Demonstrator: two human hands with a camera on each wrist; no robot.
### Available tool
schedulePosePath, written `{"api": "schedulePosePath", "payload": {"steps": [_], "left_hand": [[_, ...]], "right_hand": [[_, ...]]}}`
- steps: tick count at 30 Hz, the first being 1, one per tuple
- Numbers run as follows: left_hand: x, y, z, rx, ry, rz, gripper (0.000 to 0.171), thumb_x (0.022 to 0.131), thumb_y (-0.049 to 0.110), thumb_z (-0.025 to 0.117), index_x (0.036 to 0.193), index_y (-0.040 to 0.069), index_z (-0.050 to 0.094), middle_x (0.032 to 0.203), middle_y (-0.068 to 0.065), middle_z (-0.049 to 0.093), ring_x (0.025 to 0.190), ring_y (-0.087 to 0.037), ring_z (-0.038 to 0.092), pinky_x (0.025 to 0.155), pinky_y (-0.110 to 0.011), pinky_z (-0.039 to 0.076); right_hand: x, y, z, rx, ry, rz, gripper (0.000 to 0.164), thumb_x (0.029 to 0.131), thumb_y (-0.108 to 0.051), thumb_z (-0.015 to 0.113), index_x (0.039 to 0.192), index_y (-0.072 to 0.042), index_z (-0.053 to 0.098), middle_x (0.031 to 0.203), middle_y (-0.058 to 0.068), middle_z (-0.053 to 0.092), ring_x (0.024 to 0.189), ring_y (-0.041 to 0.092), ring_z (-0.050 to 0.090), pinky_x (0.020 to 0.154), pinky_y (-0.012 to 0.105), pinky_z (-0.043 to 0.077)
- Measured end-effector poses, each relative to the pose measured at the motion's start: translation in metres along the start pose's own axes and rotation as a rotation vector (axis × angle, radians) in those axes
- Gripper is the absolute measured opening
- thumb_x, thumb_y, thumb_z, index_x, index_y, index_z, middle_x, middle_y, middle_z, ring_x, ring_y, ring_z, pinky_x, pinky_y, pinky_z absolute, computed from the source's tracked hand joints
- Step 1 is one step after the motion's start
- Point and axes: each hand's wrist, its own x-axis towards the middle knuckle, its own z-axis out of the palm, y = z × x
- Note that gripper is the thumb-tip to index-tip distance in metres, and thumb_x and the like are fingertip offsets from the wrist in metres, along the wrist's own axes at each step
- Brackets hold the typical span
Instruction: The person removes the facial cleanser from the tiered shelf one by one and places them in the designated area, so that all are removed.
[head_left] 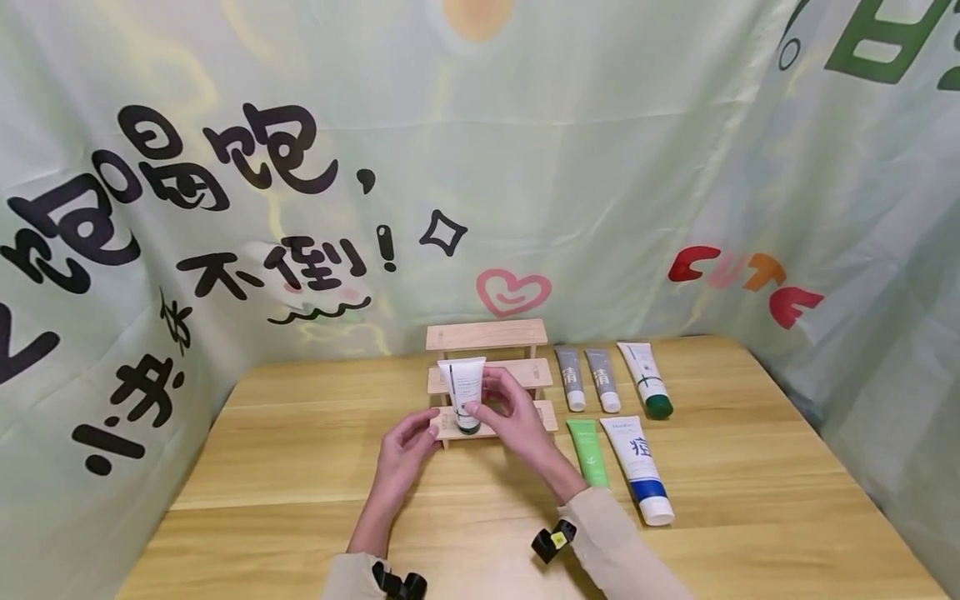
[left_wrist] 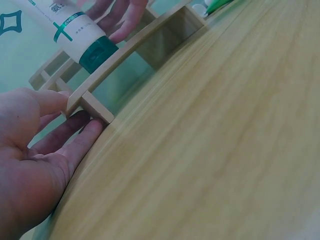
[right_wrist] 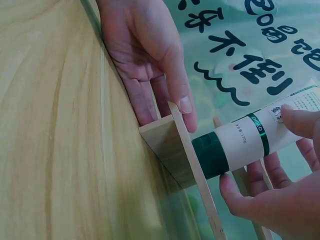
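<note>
A white squeeze tube with a dark green cap (head_left: 463,383) stands cap-down on the lowest step of a small three-step wooden rack (head_left: 487,336). My right hand (head_left: 517,418) holds this tube from the right, thumb on its front and fingers behind. In the right wrist view, the tube's green cap (right_wrist: 210,156) meets the step's board. My left hand (head_left: 401,454) grips the left end of the lowest step. The left wrist view shows its thumb at the board's corner and its fingers by the rack's leg (left_wrist: 97,107).
Right of the rack lie two grey tubes (head_left: 570,379), a white tube with a green cap (head_left: 643,375), a green tube (head_left: 587,450) and a white tube with a blue band (head_left: 637,467). All rest on the wooden table (head_left: 300,467). A printed curtain (head_left: 600,167) hangs behind.
</note>
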Motion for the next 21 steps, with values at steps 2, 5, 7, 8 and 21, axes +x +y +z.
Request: {"api": "schedulePosePath", "payload": {"steps": [2,5,7,8,21], "left_hand": [[0.000,0.000,-0.002,0.008,0.008,-0.002,0.033,0.101,0.003,0.064,0.133,-0.002,0.064,0.137,-0.024,0.058,0.118,-0.028,0.063,0.095,-0.032,0.060],[-0.001,0.001,-0.005,0.019,0.020,0.001,0.032,0.101,0.003,0.064,0.133,-0.001,0.064,0.137,-0.023,0.058,0.117,-0.027,0.064,0.094,-0.031,0.060],[-0.002,0.002,-0.007,0.016,0.023,0.010,0.032,0.100,0.002,0.064,0.132,-0.002,0.064,0.137,-0.024,0.058,0.116,-0.028,0.064,0.093,-0.031,0.060],[-0.002,0.002,-0.007,0.013,0.020,0.011,0.032,0.100,0.002,0.064,0.132,-0.002,0.064,0.137,-0.024,0.058,0.116,-0.028,0.064,0.094,-0.032,0.060],[0.000,-0.003,-0.001,-0.014,-0.008,0.019,0.032,0.099,0.000,0.064,0.131,-0.003,0.065,0.135,-0.024,0.059,0.113,-0.027,0.065,0.094,-0.032,0.060]], "right_hand": [[0.001,-0.001,0.003,-0.013,0.000,-0.014,0.043,0.094,-0.002,0.073,0.133,-0.008,0.057,0.127,0.013,0.063,0.120,0.030,0.058,0.112,0.050,0.046],[0.002,-0.003,0.006,-0.031,-0.005,-0.024,0.042,0.095,-0.003,0.072,0.133,-0.008,0.056,0.127,0.013,0.063,0.121,0.031,0.058,0.110,0.050,0.047],[0.002,-0.007,0.006,-0.032,-0.005,-0.012,0.042,0.095,-0.005,0.072,0.134,-0.010,0.056,0.127,0.014,0.063,0.120,0.032,0.058,0.108,0.050,0.049],[0.001,-0.009,0.005,-0.029,0.000,-0.001,0.043,0.096,-0.006,0.072,0.135,-0.011,0.056,0.126,0.013,0.063,0.120,0.032,0.059,0.105,0.050,0.051],[-0.016,-0.050,-0.027,-0.084,0.031,-0.038,0.042,0.100,-0.012,0.068,0.139,-0.012,0.051,0.128,0.015,0.060,0.117,0.033,0.057,0.101,0.042,0.053]]}}
